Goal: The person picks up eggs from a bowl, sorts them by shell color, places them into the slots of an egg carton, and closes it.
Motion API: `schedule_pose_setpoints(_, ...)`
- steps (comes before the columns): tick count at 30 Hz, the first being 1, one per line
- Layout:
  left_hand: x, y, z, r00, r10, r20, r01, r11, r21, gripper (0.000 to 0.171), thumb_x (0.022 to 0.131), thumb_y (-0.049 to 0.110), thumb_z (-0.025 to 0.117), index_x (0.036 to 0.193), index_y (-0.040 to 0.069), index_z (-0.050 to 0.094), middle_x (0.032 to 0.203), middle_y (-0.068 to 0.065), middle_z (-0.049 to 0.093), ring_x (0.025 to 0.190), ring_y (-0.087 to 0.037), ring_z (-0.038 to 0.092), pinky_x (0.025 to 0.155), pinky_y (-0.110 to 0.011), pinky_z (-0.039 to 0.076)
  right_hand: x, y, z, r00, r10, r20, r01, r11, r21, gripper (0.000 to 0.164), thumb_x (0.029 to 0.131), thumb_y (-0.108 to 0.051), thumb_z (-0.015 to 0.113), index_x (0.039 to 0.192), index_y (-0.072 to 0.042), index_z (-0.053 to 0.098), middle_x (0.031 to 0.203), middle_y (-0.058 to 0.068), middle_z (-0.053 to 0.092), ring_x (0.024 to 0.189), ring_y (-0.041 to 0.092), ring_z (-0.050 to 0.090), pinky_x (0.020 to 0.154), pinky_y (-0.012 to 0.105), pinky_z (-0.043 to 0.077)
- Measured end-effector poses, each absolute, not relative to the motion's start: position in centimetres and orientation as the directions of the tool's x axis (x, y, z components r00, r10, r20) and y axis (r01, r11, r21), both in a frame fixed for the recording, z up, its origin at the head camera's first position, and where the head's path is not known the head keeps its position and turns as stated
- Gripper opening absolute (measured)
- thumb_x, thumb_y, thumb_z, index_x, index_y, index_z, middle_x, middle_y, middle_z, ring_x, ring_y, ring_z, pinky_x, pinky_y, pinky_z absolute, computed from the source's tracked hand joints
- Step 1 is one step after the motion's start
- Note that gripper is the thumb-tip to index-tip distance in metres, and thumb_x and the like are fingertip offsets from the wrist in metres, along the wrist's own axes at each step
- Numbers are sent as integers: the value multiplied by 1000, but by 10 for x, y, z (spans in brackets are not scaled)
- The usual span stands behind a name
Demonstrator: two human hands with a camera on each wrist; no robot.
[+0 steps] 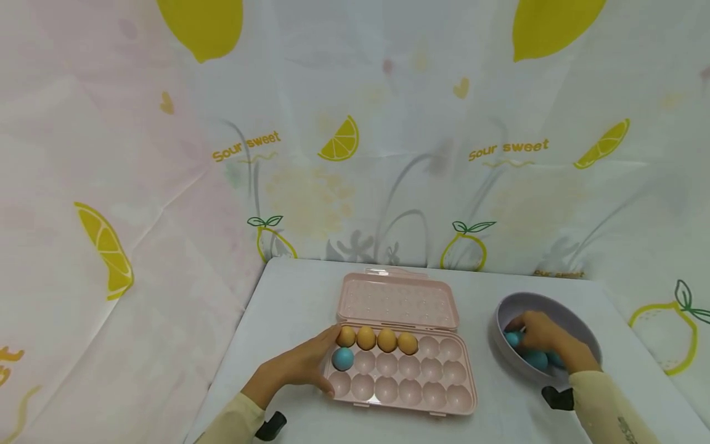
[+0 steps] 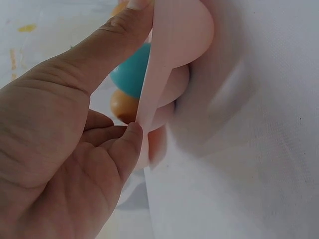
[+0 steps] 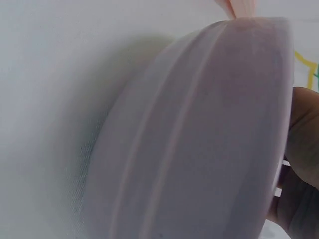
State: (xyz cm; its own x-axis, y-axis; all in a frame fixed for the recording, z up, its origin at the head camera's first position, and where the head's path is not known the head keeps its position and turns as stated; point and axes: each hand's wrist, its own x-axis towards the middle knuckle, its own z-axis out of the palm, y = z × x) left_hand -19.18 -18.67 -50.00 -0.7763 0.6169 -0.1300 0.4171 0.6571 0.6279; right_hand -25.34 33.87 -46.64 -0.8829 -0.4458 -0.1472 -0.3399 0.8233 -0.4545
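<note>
A pink egg carton (image 1: 409,370) lies with its lid raised on the white table. Four of its back-row cups hold orange-yellow eggs (image 1: 387,340); one blue egg (image 1: 342,359) sits at the left of the middle row. My left hand (image 1: 302,364) grips the carton's left end, thumb at the front corner and fingers toward the back. In the left wrist view the thumb (image 2: 107,42) lies along the rim. Inside the purple-grey bowl (image 1: 577,330), my right hand (image 1: 540,333) pinches a blue egg (image 1: 513,338). The right wrist view has its fingertips mostly hidden behind the bowl wall.
More blue eggs (image 1: 535,359) lie in the bowl under the right hand. The carton's lid (image 1: 398,301) leans back behind its cups. A lemon-print cloth (image 1: 355,203) hangs behind the table (image 1: 294,290), which has its left edge beyond the left forearm.
</note>
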Motion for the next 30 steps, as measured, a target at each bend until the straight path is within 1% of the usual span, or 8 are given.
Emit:
schedule_pose_setpoints(3, -192, -187, -501, -776, 617, -128, 418, 656, 629, 127, 64, 38, 90, 154, -3, 11, 160, -16, 15, 146, -29, 19, 115, -46, 23, -254, 338, -468, -884, -447, -137, -353, 830, -432, 21, 75, -9, 79, 95, -5, 76, 90, 1, 71, 77, 14, 59, 70, 35, 53)
schedule_pose_setpoints(12, -192, -187, -501, -779, 615, -122, 425, 662, 617, 127, 64, 37, 91, 154, -2, 11, 160, -17, 16, 146, -29, 19, 115, -46, 23, -255, 334, -466, -902, -427, -72, -371, 849, -377, 9, 79, -13, 78, 87, -10, 75, 76, -7, 66, 65, 9, 51, 62, 31, 49)
schedule_pose_setpoints(18, -192, -187, -501, -777, 615, -132, 420, 663, 620, 126, 64, 37, 91, 154, -1, 11, 161, -15, 16, 146, -27, 19, 116, -44, 23, -255, 332, -463, -906, -418, -59, -374, 859, -349, 13, 78, -11, 77, 89, -5, 75, 78, -1, 68, 67, 13, 55, 62, 35, 51)
schedule_pose_setpoints(23, -192, -187, -500, -776, 619, -120, 419, 649, 635, 125, 65, 36, 91, 154, -1, 11, 160, -15, 16, 146, -28, 20, 115, -46, 24, -257, 330, -459, -906, -423, -9, -398, 860, -318, 8, 76, -9, 78, 82, -7, 72, 73, -3, 64, 65, 12, 53, 60, 34, 49)
schedule_pose_setpoints(25, -192, -187, -500, -777, 619, -119, 417, 647, 638, 125, 65, 36, 91, 154, -1, 11, 160, -14, 16, 145, -28, 21, 115, -46, 24, -257, 329, -455, -906, -423, 2, -401, 858, -322, 10, 77, -8, 77, 74, -10, 68, 66, -5, 57, 61, 11, 46, 57, 31, 43)
schedule_pose_setpoints(26, -192, -187, -500, -777, 618, -120, 416, 647, 639, 125, 65, 36, 91, 155, 0, 11, 160, -14, 16, 145, -28, 21, 115, -46, 24, -257, 329, -452, -908, -419, 12, -400, 858, -323, 10, 77, -7, 77, 74, -10, 67, 66, -5, 56, 62, 11, 46, 57, 32, 43)
schedule_pose_setpoints(28, -192, -187, -501, -777, 618, -122, 417, 650, 636, 125, 65, 36, 90, 155, 0, 11, 161, -13, 16, 146, -27, 21, 115, -45, 24, -256, 327, -444, -912, -408, 54, -403, 861, -310, 10, 76, -7, 78, 78, -7, 68, 70, -3, 60, 65, 14, 52, 58, 34, 47)
schedule_pose_setpoints(30, -192, -187, -501, -778, 616, -124, 416, 652, 634, 126, 65, 36, 90, 155, 1, 11, 161, -12, 16, 146, -26, 20, 115, -44, 24, -256, 325, -435, -919, -385, 88, -393, 870, -296, 14, 75, -7, 79, 81, -2, 68, 74, 5, 64, 69, 23, 59, 62, 41, 51)
